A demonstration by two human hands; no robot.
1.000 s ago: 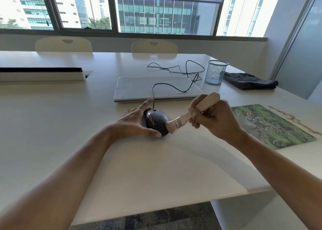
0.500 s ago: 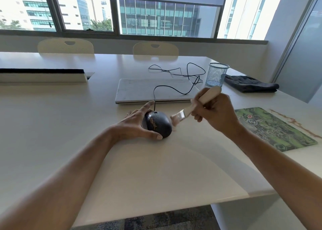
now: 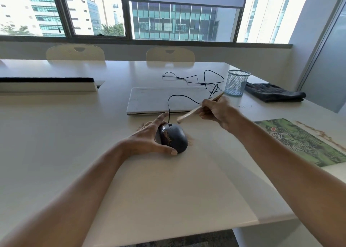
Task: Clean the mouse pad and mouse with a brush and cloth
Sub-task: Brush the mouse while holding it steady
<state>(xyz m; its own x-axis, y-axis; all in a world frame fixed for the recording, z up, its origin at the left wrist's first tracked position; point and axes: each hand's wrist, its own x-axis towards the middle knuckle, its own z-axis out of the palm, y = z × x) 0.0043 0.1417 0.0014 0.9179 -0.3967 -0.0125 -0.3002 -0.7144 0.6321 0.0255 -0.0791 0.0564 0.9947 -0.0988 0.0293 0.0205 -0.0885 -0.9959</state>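
A black wired mouse (image 3: 175,138) with brown dirt on its left side sits on the white table. My left hand (image 3: 149,138) holds it, thumb at its near end and forefinger at its front. My right hand (image 3: 216,110) grips a wooden-handled brush (image 3: 192,111), lifted clear of the mouse, bristles pointing down-left just above the mouse's front. Brown dust (image 3: 190,141) lies on the table by the mouse's right side. The green mouse pad (image 3: 307,144) lies at the right, with a dirt streak along its far edge. A dark folded cloth (image 3: 274,93) lies at the back right.
A shut white laptop (image 3: 164,100) lies behind the mouse, the mouse cable (image 3: 194,79) looping over it. A blue mesh pen cup (image 3: 236,83) stands beside the cloth. A white cable tray (image 3: 46,85) sits at the left. Two chairs stand beyond the table (image 3: 65,134).
My right hand has lifted the brush off the mouse's right side and swung it up and back. Brown dust now shows beside the mouse. My left hand has kept its hold.
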